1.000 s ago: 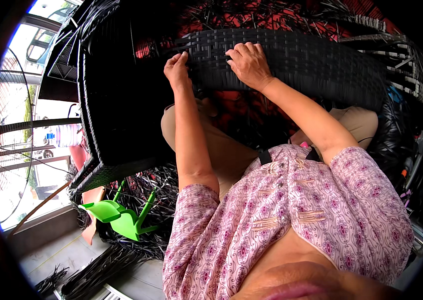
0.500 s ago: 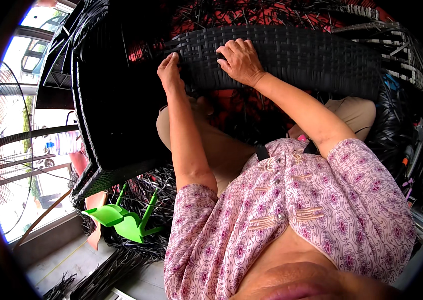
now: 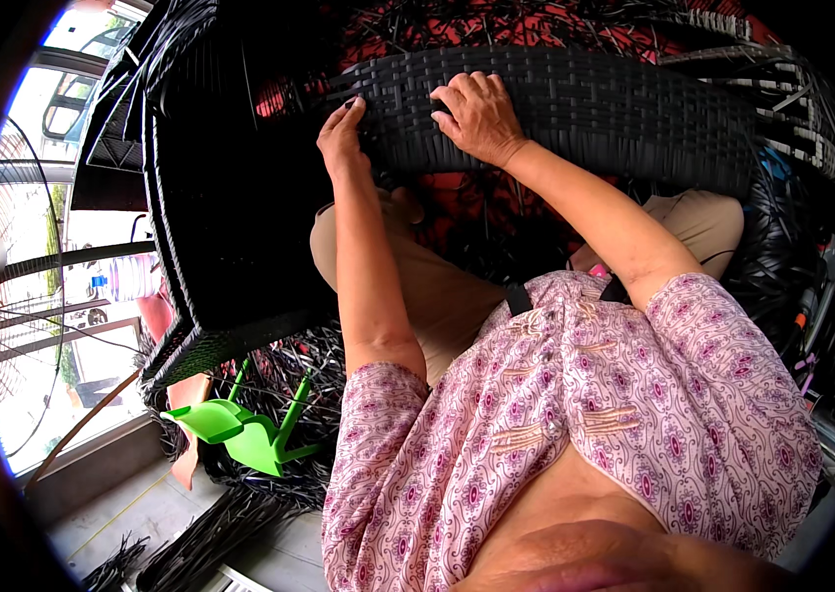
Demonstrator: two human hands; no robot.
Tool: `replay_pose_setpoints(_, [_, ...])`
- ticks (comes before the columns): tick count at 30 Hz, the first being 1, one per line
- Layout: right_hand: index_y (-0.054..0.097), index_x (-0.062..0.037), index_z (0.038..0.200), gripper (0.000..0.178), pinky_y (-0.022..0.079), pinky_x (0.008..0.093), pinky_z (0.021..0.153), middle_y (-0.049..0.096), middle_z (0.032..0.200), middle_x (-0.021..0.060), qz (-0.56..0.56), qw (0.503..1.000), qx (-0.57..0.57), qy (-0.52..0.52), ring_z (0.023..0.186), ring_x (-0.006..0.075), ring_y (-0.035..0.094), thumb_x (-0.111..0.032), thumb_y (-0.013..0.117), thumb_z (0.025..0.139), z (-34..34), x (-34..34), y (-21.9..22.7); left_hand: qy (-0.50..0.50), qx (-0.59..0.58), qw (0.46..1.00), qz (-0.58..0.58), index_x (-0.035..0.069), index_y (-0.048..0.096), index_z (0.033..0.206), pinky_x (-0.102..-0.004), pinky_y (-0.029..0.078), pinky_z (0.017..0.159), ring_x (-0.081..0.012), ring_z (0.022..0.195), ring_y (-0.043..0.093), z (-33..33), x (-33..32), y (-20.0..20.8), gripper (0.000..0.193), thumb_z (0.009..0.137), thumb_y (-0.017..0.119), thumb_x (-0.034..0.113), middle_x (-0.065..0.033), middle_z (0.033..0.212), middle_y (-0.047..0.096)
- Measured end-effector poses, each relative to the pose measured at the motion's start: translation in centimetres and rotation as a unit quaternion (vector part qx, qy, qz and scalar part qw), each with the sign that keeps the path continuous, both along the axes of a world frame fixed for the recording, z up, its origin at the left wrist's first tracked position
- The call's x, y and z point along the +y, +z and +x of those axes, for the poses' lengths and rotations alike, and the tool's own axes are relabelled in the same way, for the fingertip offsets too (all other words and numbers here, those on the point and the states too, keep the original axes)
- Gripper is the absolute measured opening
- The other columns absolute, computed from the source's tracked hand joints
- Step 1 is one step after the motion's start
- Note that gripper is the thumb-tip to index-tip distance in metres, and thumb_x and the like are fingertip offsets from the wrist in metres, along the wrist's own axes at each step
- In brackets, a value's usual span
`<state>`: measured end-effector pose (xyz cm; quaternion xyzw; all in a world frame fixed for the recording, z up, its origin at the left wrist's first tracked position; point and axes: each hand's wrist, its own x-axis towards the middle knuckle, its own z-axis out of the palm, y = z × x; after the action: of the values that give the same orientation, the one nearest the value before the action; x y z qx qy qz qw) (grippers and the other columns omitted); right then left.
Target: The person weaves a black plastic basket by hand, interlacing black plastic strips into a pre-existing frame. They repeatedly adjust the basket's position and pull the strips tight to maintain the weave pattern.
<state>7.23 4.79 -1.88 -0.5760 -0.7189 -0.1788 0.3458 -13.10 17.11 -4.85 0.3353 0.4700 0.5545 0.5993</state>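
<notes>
A black woven wicker piece (image 3: 595,109), like a furniture frame with a rounded rail, lies across my lap. My left hand (image 3: 341,138) presses against the left end of that rail, fingers pointing up and together. My right hand (image 3: 477,113) rests on top of the rail, fingers curled into the weave as if gripping strands. Loose black wicker strips stick out along the piece's upper edge. My forearms run up from a pink patterned blouse at the bottom.
The woven frame's dark side panel (image 3: 210,217) stands at the left. A green plastic stool (image 3: 240,434) sits below it on a concrete floor among heaps of loose black strips (image 3: 210,533). Red fabric (image 3: 476,207) shows under the weave. A railing is at far left.
Both hands have shifted slightly left along the rail, and the view has tilted a little. The woven piece stays in my lap.
</notes>
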Motion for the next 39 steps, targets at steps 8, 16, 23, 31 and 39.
replay_pose_setpoints(8, [0.063, -0.0139, 0.107, 0.030, 0.042, 0.0382, 0.080, 0.053, 0.098, 0.0027, 0.013, 1.000, 0.005, 0.011, 0.091, 0.0223, 0.052, -0.027, 0.073, 0.082, 0.1, 0.0, -0.2, 0.105, 0.238, 0.939, 0.225, 0.002, 0.076, 0.090, -0.0248, 0.050, 0.067, -0.0099, 0.068, 0.062, 1.5, -2.6, 2.0, 0.013, 0.077, 0.078, 0.006, -0.0036, 0.077, 0.072])
replay_pose_setpoints(16, [0.065, -0.0143, 0.106, 0.028, 0.042, 0.0382, 0.083, 0.056, 0.099, 0.0012, 0.033, 0.999, 0.017, 0.019, 0.094, 0.0214, 0.054, -0.025, 0.073, 0.081, 0.1, 0.2, -0.3, 0.160, 0.555, 0.707, 0.408, 0.014, 0.074, 0.081, -0.0372, 0.052, 0.067, -0.0255, 0.076, 0.067, 1.9, -3.6, 3.6, 0.007, 0.081, 0.075, 0.020, -0.0023, 0.080, 0.069])
replay_pose_setpoints(23, [0.065, -0.0147, 0.101, 0.026, 0.041, 0.0398, 0.083, 0.056, 0.098, 0.0027, 0.025, 1.000, 0.001, 0.015, 0.094, 0.0233, 0.053, -0.028, 0.070, 0.080, -0.1, -0.2, -0.1, 0.092, 0.152, 0.953, 0.247, -0.004, 0.070, 0.086, -0.0236, 0.048, 0.064, -0.0092, 0.069, 0.059, 1.1, -1.4, 0.4, 0.010, 0.085, 0.075, 0.005, -0.0028, 0.077, 0.067])
replay_pose_setpoints(31, [0.062, -0.0130, 0.093, 0.023, 0.039, 0.0410, 0.084, 0.055, 0.096, 0.0040, 0.026, 0.999, -0.009, -0.019, 0.098, 0.0236, 0.051, -0.032, 0.067, 0.081, 0.2, -0.1, -0.7, 0.043, 0.024, 0.996, 0.080, -0.001, 0.070, 0.088, -0.0246, 0.048, 0.063, -0.0116, 0.070, 0.058, 0.2, -0.1, -0.3, 0.008, 0.084, 0.076, 0.004, -0.0022, 0.079, 0.066])
replay_pose_setpoints(39, [0.062, -0.0126, 0.098, 0.025, 0.040, 0.0400, 0.083, 0.054, 0.098, 0.0036, 0.023, 1.000, -0.006, -0.018, 0.096, 0.0225, 0.051, -0.029, 0.070, 0.081, 0.7, -0.1, -0.7, 0.040, -0.003, 0.999, -0.003, -0.001, 0.070, 0.091, -0.0287, 0.050, 0.073, -0.0166, 0.077, 0.061, -0.2, 0.6, -0.6, 0.012, 0.083, 0.076, 0.006, -0.0054, 0.084, 0.066])
